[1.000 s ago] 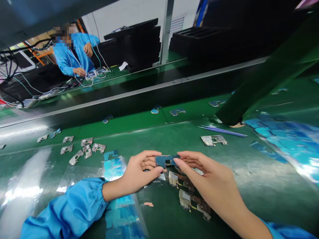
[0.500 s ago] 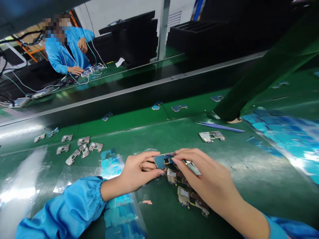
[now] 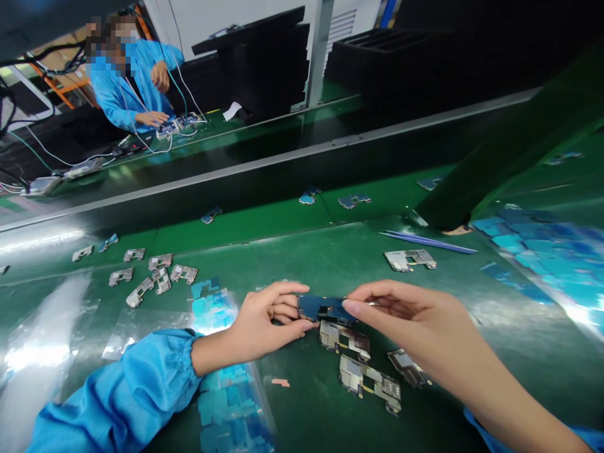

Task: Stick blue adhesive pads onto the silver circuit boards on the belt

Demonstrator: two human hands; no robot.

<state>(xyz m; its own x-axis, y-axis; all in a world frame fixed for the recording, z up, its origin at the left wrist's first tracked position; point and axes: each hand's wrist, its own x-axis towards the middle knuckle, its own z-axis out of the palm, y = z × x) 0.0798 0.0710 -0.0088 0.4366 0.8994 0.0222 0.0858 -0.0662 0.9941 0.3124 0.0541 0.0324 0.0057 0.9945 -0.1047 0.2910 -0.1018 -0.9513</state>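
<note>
My left hand [image 3: 268,313] and my right hand [image 3: 406,318] hold a small circuit board with a blue film [image 3: 325,309] between them, the left gripping one end and the right fingertips pinching the other. Just below it lie a phone mainboard with metal shields [image 3: 344,340] and a second one [image 3: 370,384] on the green mat [image 3: 472,327]. A third mainboard [image 3: 408,368] sits under my right wrist. Left of my left hand, a clear plastic bag of blue stickers [image 3: 214,313] lies under my sleeve.
Further up the mat lie a cluster of metal-shielded boards [image 3: 155,275], another board [image 3: 409,259] and blue tweezers [image 3: 427,242]. Blue film sheets [image 3: 533,251] lie at right. Beyond a dark rail, a co-worker in a blue smock [image 3: 132,78] handles a cabled board among black foam trays [image 3: 255,63].
The blue board now lies level instead of tilted. My right hand has moved right along it with its fingers spread, uncovering a third mainboard below.
</note>
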